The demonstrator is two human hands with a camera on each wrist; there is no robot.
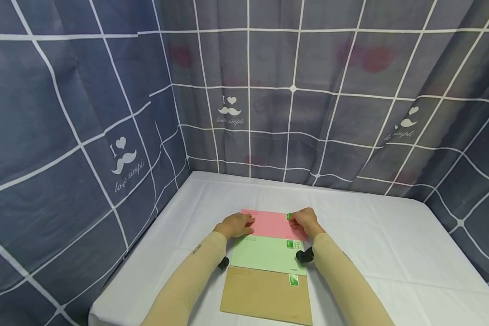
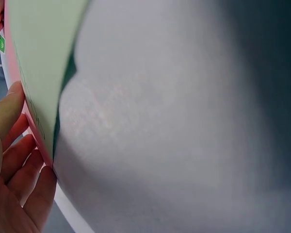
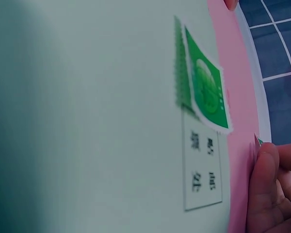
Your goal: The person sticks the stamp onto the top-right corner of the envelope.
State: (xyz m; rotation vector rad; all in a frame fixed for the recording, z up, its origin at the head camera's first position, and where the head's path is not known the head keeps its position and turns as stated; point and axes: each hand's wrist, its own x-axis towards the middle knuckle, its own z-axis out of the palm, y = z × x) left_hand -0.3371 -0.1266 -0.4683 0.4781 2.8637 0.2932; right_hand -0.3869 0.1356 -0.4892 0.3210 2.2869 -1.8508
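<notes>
A pink envelope lies farthest from me on the white table. My left hand rests on its left part; the left wrist view shows the thumb and fingers along the pink edge. At the envelope's upper right corner, my right hand pinches a small green stamp between thumb and fingertips. Only a corner of this stamp shows in the right wrist view. Just nearer lies a light green envelope, whose own green stamp has an edge lifted off the paper.
Closest to me is a brown envelope with a green stamp at its upper right. White cloth covers the table. Grey-blue checked curtains stand behind it and along the sides. Black wrist-camera mounts hang under the forearms.
</notes>
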